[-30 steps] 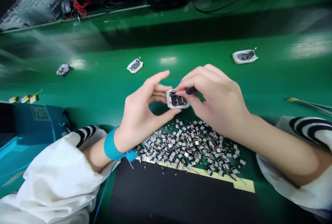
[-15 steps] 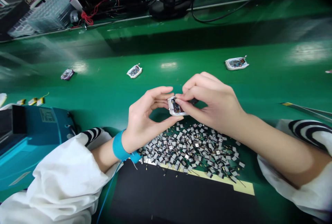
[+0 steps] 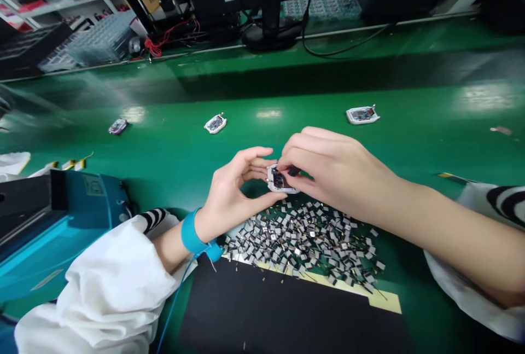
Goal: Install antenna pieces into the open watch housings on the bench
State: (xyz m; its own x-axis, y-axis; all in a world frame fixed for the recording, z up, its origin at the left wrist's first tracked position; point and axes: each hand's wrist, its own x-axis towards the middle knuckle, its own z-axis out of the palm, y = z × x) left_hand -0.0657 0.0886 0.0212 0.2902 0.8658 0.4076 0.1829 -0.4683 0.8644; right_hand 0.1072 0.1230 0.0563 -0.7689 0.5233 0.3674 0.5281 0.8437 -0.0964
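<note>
A small white device housing [image 3: 279, 180] with its circuitry exposed is held above the green mat. My left hand [image 3: 233, 184], with a teal strap round its wrist, grips the housing's left side between thumb and fingers. Over the housing's right part, my right hand [image 3: 328, 165] has its fingers pinched on a small black piece [image 3: 293, 170], partly hidden by the fingers. Just below both hands lies a heap of small grey and black parts with short leads [image 3: 303, 239].
Farther back lie two open white housings [image 3: 215, 123] [image 3: 363, 115] and a purple one [image 3: 118, 126]. A teal and black box [image 3: 86, 212] stands at the left. Tweezers [image 3: 455, 178] lie at the right. Behind are a monitor stand [image 3: 270, 25] and cables. A black sheet [image 3: 287, 310] lies in front.
The camera view has shifted, so the bench and devices appear lower. My right hand has tilted slightly over the housing, and the black piece in its fingers shows more. My left hand keeps its grip.
</note>
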